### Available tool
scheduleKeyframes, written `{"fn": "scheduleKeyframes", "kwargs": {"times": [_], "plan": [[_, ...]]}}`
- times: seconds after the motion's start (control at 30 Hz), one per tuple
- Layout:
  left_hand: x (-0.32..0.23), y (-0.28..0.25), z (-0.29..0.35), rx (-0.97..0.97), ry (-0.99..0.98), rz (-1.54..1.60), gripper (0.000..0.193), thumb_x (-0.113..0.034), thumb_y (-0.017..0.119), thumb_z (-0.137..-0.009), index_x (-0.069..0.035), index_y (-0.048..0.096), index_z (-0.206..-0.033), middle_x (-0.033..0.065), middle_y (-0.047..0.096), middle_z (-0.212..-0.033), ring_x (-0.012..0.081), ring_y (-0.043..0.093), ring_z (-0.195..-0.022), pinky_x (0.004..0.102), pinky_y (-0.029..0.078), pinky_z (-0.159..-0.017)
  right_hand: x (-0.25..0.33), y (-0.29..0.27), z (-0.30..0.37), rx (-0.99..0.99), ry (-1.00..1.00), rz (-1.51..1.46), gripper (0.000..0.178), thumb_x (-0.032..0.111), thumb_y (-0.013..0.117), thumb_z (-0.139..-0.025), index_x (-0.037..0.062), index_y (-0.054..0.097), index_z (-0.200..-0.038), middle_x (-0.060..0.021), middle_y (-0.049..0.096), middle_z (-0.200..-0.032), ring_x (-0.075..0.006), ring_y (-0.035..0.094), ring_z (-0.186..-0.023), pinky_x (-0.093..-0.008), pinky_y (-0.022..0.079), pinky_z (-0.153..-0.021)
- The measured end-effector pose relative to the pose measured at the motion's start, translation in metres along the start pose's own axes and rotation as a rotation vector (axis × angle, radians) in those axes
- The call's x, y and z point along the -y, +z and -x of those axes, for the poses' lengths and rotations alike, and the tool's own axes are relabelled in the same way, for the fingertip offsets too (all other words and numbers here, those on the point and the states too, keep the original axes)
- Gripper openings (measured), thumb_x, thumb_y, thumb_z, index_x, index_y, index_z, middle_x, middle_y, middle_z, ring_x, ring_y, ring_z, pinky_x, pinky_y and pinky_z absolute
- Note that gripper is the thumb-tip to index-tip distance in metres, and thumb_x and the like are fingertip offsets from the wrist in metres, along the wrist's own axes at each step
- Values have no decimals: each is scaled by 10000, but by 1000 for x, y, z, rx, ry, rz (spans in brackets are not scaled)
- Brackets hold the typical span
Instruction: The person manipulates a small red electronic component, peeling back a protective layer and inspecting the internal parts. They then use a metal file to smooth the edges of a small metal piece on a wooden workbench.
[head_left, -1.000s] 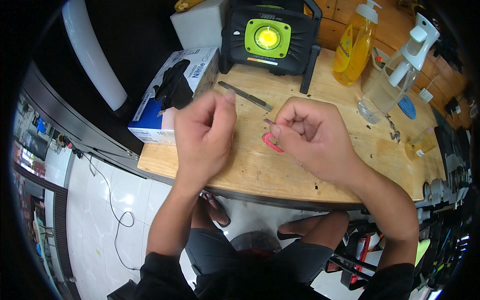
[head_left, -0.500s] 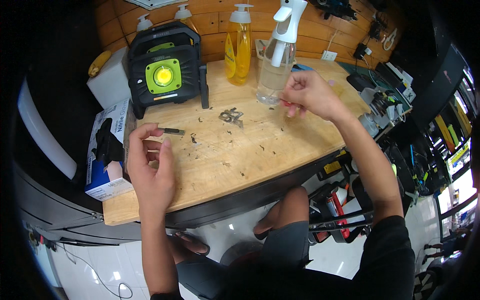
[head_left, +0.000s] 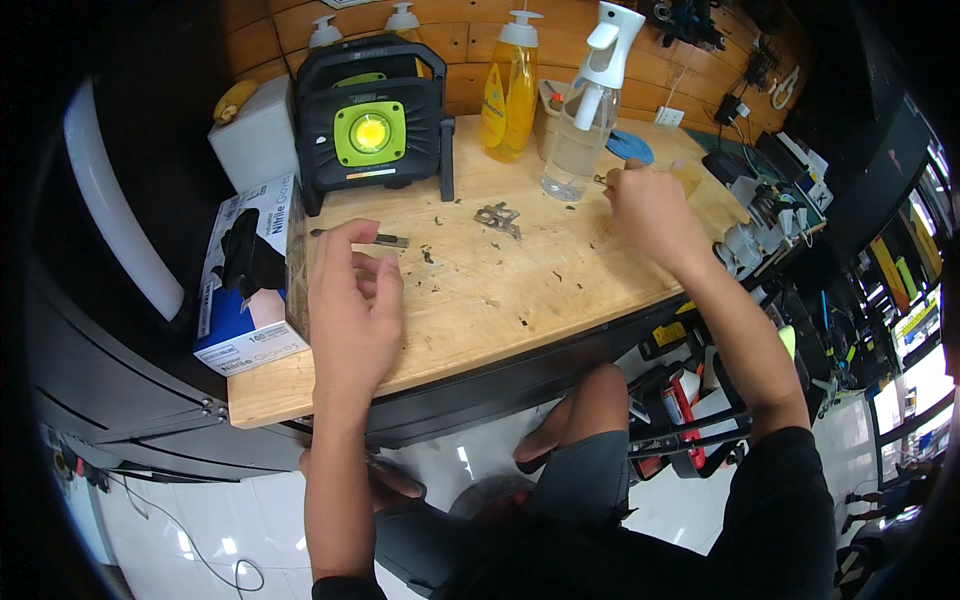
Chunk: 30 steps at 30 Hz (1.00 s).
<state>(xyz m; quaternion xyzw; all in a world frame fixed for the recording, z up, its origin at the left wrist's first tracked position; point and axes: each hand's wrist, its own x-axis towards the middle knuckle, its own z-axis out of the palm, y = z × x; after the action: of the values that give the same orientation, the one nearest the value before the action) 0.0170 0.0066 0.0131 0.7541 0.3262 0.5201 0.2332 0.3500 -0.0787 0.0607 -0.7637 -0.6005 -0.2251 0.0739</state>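
On the left side of the wooden table, my left hand [head_left: 355,300] hovers with loosely curled fingers, its thumb apart from them. Just beyond its fingers lies a slim dark tool [head_left: 392,240], partly covered by the index finger; its kind is unclear. My right hand [head_left: 655,215] is closed, fingertips bent inward, right of a clear spray bottle [head_left: 573,150] with a white trigger head. What its fingers hold, if anything, is hidden. Between both hands lies a small cluster of flat grey pieces [head_left: 498,220], with several dark scraps [head_left: 428,256] scattered around it.
A black work light [head_left: 375,130] glows at the back left, beside a glove box [head_left: 250,275] and a white box [head_left: 253,135] topped by a banana [head_left: 235,102]. A yellow pump bottle [head_left: 508,95] and a blue disc [head_left: 630,147] stand farther back. Small equipment [head_left: 745,245] crowds the right edge.
My right hand has moved right, away from the spray bottle, and turned so its fingertips are less visible. The left hand has shifted slightly over the dark tool. The whole view has shifted too.
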Motion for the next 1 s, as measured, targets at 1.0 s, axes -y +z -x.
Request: {"fn": "scheduleKeyframes", "kwargs": {"times": [1.0], "plan": [[-4, 4, 1, 159, -24, 218, 260, -64, 723, -920, 7, 677, -1166, 99, 687, -1010, 157, 642, -793, 275, 521, -685, 96, -2, -11, 406, -12, -1420, 191, 53, 750, -915, -19, 681, -1078, -38, 697, -921, -87, 658, -791, -243, 534, -675]]}}
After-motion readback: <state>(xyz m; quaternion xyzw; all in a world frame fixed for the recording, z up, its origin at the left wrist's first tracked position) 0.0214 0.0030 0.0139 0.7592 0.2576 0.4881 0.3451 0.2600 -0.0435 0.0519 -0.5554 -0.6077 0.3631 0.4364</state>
